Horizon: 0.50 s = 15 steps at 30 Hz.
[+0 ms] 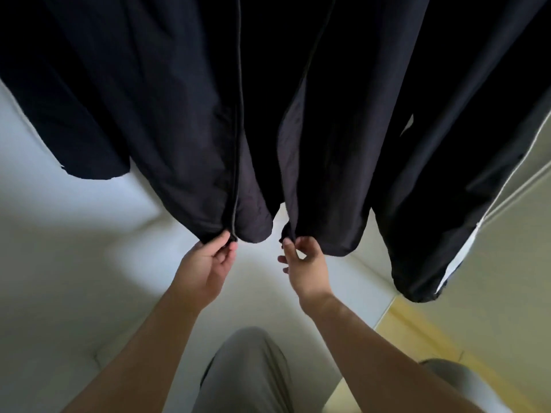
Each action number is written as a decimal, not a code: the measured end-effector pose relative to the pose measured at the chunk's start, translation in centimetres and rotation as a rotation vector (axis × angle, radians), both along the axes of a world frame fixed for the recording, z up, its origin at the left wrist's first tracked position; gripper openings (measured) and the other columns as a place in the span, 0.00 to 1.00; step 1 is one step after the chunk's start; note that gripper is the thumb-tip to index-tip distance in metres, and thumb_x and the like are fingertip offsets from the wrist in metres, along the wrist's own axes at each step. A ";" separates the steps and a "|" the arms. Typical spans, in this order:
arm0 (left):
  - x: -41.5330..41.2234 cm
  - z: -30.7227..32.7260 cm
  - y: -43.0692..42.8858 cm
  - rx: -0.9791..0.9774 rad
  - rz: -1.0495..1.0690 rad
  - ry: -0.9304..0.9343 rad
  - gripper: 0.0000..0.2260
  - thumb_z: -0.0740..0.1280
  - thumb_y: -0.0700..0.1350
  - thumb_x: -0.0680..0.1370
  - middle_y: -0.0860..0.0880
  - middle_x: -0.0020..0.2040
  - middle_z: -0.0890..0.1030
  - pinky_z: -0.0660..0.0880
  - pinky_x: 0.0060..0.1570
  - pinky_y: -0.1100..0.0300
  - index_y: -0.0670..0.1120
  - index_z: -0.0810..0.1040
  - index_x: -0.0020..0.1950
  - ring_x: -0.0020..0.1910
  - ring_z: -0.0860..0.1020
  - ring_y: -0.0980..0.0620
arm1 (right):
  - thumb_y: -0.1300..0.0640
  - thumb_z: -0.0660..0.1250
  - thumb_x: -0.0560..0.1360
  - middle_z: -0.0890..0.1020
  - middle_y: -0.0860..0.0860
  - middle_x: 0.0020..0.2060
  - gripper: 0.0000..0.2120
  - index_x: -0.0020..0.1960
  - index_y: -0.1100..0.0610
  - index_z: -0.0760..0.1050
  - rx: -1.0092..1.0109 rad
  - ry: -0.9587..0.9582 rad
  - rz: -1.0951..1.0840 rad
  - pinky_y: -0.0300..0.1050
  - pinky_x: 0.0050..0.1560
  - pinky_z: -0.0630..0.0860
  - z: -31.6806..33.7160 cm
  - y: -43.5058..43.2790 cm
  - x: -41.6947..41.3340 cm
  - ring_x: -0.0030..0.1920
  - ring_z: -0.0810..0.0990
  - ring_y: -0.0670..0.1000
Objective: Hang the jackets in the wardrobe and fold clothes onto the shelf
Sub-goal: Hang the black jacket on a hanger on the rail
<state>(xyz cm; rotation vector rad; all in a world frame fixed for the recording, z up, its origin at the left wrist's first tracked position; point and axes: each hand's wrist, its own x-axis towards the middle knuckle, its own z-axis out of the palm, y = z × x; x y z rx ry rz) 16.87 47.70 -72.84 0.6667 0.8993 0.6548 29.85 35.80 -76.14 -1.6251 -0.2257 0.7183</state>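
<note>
Inside the wardrobe [74, 248], left hand [205, 260] and right hand [304, 265] pinch a hung jacket [185, 129].

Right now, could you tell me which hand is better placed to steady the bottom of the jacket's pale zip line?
Left. The left hand grips the hem of the black jacket where its zip line ends; the right hand pinches the other front edge, across a gap.

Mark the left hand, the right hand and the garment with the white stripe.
left hand [207, 262]: head view, middle of the palm.
right hand [308, 268]: head view, middle of the hand.
garment with the white stripe [447, 186]: head view, dark fabric left of the stripe.
</note>
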 end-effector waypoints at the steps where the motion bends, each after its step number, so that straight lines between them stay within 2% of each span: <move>1: 0.6 -0.3 -0.4 -0.022 -0.011 -0.040 0.05 0.69 0.36 0.79 0.47 0.48 0.84 0.80 0.44 0.65 0.41 0.80 0.54 0.43 0.82 0.54 | 0.52 0.67 0.80 0.82 0.47 0.46 0.10 0.51 0.58 0.70 0.040 0.031 -0.009 0.46 0.40 0.78 -0.1 -0.3 0.5 0.39 0.84 0.48; 4: 2.6 -1.4 -1.8 -0.026 -0.059 -0.102 0.05 0.69 0.35 0.77 0.47 0.46 0.84 0.80 0.43 0.63 0.42 0.80 0.51 0.42 0.83 0.52 | 0.55 0.66 0.81 0.80 0.51 0.41 0.07 0.52 0.58 0.70 0.097 0.055 -0.047 0.35 0.32 0.71 -0.7 -1.3 1.9 0.31 0.77 0.43; 6: 3.2 -1.8 -3.1 0.000 -0.068 -0.111 0.04 0.69 0.35 0.77 0.47 0.45 0.84 0.80 0.43 0.63 0.42 0.81 0.49 0.42 0.83 0.51 | 0.55 0.67 0.81 0.79 0.48 0.37 0.05 0.50 0.55 0.72 0.089 0.058 -0.057 0.34 0.32 0.69 -0.7 -2.2 2.6 0.31 0.74 0.43; 7: 3.4 -1.9 -3.8 0.019 -0.076 -0.104 0.03 0.70 0.35 0.77 0.47 0.44 0.84 0.80 0.43 0.62 0.42 0.81 0.48 0.41 0.83 0.50 | 0.54 0.66 0.81 0.79 0.46 0.38 0.04 0.49 0.53 0.74 0.068 0.076 -0.047 0.35 0.35 0.70 -0.9 -2.6 2.8 0.34 0.74 0.45; 9: 3.6 -2.0 -4.9 0.082 -0.120 -0.040 0.01 0.71 0.37 0.78 0.48 0.41 0.84 0.80 0.43 0.61 0.42 0.81 0.47 0.40 0.83 0.50 | 0.50 0.64 0.82 0.83 0.45 0.45 0.07 0.52 0.52 0.78 0.041 0.181 -0.005 0.40 0.43 0.71 -0.6 -3.6 3.1 0.41 0.79 0.48; 12: 3.8 -2.4 -5.7 0.225 -0.145 0.108 0.04 0.74 0.40 0.76 0.48 0.35 0.81 0.76 0.42 0.59 0.41 0.81 0.44 0.36 0.80 0.50 | 0.47 0.61 0.84 0.84 0.52 0.56 0.15 0.60 0.56 0.77 0.150 0.413 0.028 0.48 0.49 0.77 -0.4 -4.5 2.9 0.53 0.85 0.56; 15: 3.5 -2.6 -6.0 0.322 -0.115 0.146 0.11 0.76 0.42 0.75 0.49 0.31 0.74 0.72 0.38 0.60 0.42 0.78 0.36 0.33 0.72 0.52 | 0.49 0.59 0.85 0.82 0.59 0.58 0.17 0.64 0.60 0.74 0.270 0.540 0.035 0.55 0.56 0.81 -0.4 -5.2 2.2 0.53 0.86 0.61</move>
